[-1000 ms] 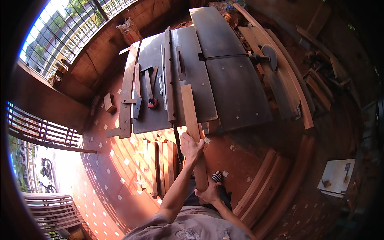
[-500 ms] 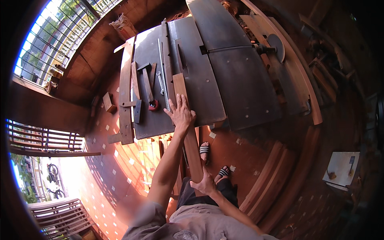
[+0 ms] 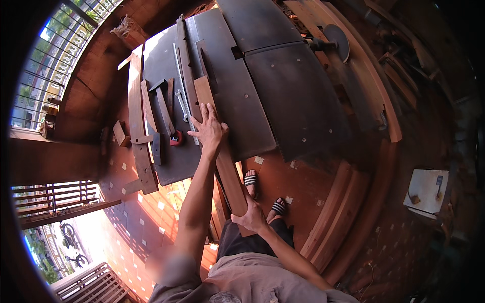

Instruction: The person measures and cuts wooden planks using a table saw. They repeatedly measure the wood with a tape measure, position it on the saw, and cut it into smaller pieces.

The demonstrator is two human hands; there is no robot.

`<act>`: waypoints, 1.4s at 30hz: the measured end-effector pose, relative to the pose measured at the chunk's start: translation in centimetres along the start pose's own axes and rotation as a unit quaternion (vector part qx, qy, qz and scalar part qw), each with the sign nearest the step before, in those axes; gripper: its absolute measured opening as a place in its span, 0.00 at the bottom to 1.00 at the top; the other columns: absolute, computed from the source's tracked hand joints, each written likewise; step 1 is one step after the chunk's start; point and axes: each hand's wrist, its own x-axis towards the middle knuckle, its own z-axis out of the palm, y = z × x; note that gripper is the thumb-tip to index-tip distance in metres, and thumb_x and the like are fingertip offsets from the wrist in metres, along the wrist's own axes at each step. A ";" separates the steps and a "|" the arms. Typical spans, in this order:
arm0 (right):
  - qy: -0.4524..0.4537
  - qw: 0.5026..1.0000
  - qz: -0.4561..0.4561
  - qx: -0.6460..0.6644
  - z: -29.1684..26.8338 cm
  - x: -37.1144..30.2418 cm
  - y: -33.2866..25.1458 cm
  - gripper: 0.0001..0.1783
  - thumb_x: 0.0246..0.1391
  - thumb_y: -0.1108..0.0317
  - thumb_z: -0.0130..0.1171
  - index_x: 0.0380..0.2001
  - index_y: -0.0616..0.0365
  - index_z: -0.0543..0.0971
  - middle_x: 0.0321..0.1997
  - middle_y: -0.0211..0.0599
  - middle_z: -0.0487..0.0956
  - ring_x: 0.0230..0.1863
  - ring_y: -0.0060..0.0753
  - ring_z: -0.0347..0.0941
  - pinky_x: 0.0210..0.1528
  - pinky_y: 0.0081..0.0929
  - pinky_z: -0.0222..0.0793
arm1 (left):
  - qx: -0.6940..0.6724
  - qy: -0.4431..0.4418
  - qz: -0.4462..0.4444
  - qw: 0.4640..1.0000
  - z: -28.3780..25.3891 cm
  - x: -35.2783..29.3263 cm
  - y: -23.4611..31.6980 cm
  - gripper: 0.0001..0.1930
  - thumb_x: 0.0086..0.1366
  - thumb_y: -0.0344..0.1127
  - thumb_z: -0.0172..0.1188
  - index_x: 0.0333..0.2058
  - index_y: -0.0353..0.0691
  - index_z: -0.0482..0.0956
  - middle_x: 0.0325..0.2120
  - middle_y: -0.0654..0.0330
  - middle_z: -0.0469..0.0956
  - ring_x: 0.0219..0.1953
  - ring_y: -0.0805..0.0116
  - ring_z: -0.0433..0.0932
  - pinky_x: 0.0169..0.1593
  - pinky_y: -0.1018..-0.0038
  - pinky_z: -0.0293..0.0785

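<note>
A long reddish-brown wooden board (image 3: 230, 177) lies lengthwise on a dark metal machine table (image 3: 257, 111), beside a long straight fence (image 3: 185, 63). Its near end juts out past the table's front edge toward my body. My left hand (image 3: 209, 134) rests on top of the board with fingers spread, some reaching over its left side toward the fence. At the board's near end, my right hand (image 3: 251, 216) is wrapped round the wood, the thumb on the left. A narrow dark slot (image 3: 203, 58) shows in the table just beyond the board's far end.
Left of the fence lie a steel ruler (image 3: 195, 136), a wrench (image 3: 180, 103), a hammer (image 3: 162, 103), a red tape measure (image 3: 176, 138) and a wooden try square (image 3: 156, 146). A round disc (image 3: 337, 43) sticks out at the far right. Timber beams (image 3: 336, 212) lie on the floor at right.
The view has shifted, so the table appears farther left and higher. The board has slid slightly forward along the fence with both hands still on it.
</note>
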 end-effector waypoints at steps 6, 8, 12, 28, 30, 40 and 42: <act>0.030 0.996 -0.046 -0.074 -0.1 1.9 -0.3 0.64 0.39 0.57 0.75 0.78 0.53 0.51 0.56 0.65 0.78 0.57 0.63 0.75 0.61 0.45 0.72 | -0.037 -0.036 -0.010 0.999 -1.2 1.9 0.6 0.48 0.54 0.40 0.57 0.76 0.50 0.53 0.79 0.65 0.46 0.75 0.26 0.46 0.64 0.15 0.47; 0.025 0.996 -0.042 -0.076 -0.2 2.2 -0.7 0.64 0.40 0.58 0.75 0.78 0.54 0.51 0.55 0.63 0.80 0.56 0.59 0.80 0.60 0.42 0.77 | -0.034 -0.033 -0.008 0.999 -1.3 2.1 0.6 0.48 0.55 0.40 0.57 0.77 0.51 0.53 0.79 0.65 0.46 0.75 0.26 0.46 0.65 0.16 0.47; 0.033 0.996 -0.063 -0.060 -0.3 3.0 -0.7 0.65 0.40 0.58 0.75 0.78 0.55 0.50 0.61 0.63 0.77 0.61 0.59 0.77 0.64 0.42 0.73 | -0.019 -0.036 -0.007 0.999 -1.4 2.8 1.0 0.47 0.56 0.41 0.56 0.76 0.50 0.53 0.79 0.63 0.46 0.75 0.25 0.48 0.65 0.17 0.47; 0.011 0.999 -0.032 -0.025 -0.8 4.5 -2.7 0.65 0.39 0.56 0.74 0.78 0.59 0.50 0.64 0.65 0.74 0.63 0.60 0.75 0.67 0.41 0.70 | 0.005 -0.011 -0.010 1.000 -0.3 5.2 0.4 0.49 0.58 0.46 0.65 0.76 0.55 0.53 0.79 0.69 0.47 0.74 0.26 0.50 0.63 0.16 0.51; 0.001 1.000 -0.014 -0.014 -0.9 4.7 -2.9 0.65 0.39 0.56 0.74 0.77 0.59 0.51 0.63 0.65 0.75 0.62 0.60 0.75 0.66 0.42 0.70 | 0.004 -0.011 -0.010 1.000 0.0 5.5 0.1 0.48 0.58 0.46 0.64 0.76 0.54 0.53 0.79 0.69 0.47 0.74 0.26 0.50 0.63 0.16 0.50; -0.011 0.999 -0.010 -0.037 -1.0 5.7 -4.1 0.67 0.39 0.55 0.76 0.78 0.60 0.49 0.79 0.75 0.45 0.82 0.66 0.36 0.81 0.44 0.45 | -0.017 -0.017 -0.018 1.000 -0.9 6.4 0.6 0.48 0.56 0.43 0.61 0.76 0.54 0.53 0.79 0.67 0.48 0.74 0.25 0.49 0.63 0.15 0.49; -0.017 1.000 -0.001 -0.017 -0.9 5.9 -4.2 0.67 0.40 0.55 0.76 0.78 0.61 0.48 0.79 0.76 0.40 0.83 0.66 0.30 0.82 0.44 0.41 | -0.025 -0.016 -0.018 0.999 -1.3 6.6 0.7 0.48 0.55 0.43 0.61 0.76 0.54 0.54 0.79 0.66 0.47 0.74 0.26 0.49 0.64 0.15 0.48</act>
